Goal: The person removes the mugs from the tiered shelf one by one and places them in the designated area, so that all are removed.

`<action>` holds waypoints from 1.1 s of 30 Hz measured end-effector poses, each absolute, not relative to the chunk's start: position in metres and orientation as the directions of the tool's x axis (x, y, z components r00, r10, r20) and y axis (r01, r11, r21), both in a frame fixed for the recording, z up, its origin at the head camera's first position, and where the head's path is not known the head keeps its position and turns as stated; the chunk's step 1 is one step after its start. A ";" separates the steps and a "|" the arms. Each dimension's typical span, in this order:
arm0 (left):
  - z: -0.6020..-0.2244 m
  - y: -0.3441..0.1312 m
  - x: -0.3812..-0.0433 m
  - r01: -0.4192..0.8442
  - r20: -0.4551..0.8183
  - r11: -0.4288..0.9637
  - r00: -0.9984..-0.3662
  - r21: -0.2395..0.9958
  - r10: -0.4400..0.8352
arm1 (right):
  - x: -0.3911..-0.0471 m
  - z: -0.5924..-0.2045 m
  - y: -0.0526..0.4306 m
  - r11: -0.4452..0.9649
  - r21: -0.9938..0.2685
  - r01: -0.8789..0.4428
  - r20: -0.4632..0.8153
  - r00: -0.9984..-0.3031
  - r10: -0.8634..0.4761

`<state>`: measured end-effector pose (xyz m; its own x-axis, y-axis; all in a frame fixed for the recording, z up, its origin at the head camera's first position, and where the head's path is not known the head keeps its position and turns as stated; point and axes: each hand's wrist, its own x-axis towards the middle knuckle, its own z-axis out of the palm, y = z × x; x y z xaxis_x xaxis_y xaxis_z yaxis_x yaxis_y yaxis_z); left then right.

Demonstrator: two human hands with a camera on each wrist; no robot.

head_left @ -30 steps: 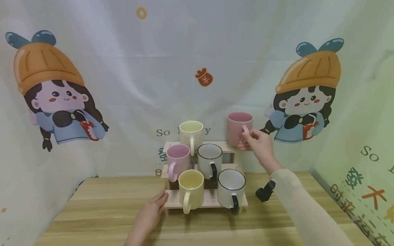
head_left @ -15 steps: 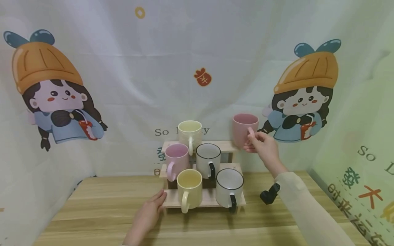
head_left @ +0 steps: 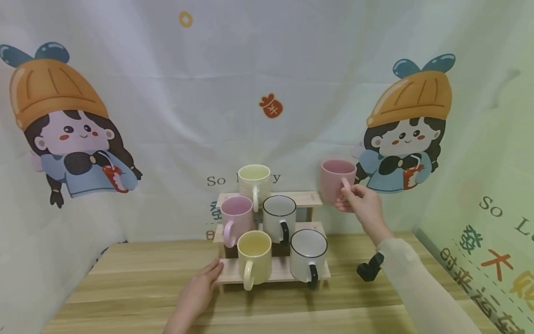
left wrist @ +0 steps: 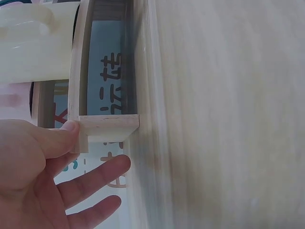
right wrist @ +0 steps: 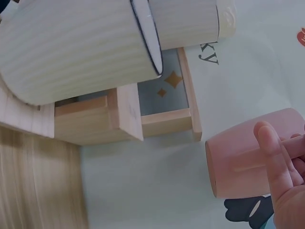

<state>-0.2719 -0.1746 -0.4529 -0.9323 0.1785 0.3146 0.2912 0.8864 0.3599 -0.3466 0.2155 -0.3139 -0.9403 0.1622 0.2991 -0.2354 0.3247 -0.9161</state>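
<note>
A pink mug (head_left: 333, 181) is off the wooden rack, in the air just right of its top tier. My right hand (head_left: 364, 206) grips it by the handle, seen close in the right wrist view with the thumb (right wrist: 268, 140) over the handle. My left hand (head_left: 199, 286) holds the left end of the three-tier wooden rack (head_left: 281, 277) at the bottom board. In the left wrist view, thumb and index finger pinch that board's corner (left wrist: 107, 125) while other fingers spread loosely.
On the rack stand a pale cream mug (head_left: 254, 181) on top, a lilac mug (head_left: 236, 215) and a black-rimmed white mug (head_left: 278, 218) in the middle, and a yellow mug (head_left: 254, 257) and another white mug (head_left: 308, 253) below. Printed cloth (head_left: 200, 116) hangs behind the wooden table (head_left: 146, 287).
The pink mug has moved right, off the top tier's right end, and slightly down, with my right hand on its handle. My left hand stays at the rack's end.
</note>
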 end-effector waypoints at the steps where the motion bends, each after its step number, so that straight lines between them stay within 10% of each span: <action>1: -0.454 -0.174 -0.272 0.292 0.313 0.887 -0.932 0.357 0.181 | -0.346 -0.315 0.217 0.330 -0.915 -0.233 0.298 -0.941 0.160; 33: -0.449 -0.178 -0.272 0.300 0.310 0.884 -0.931 0.358 0.190 | -0.346 -0.363 0.230 0.284 -0.942 -0.182 0.245 -0.947 0.206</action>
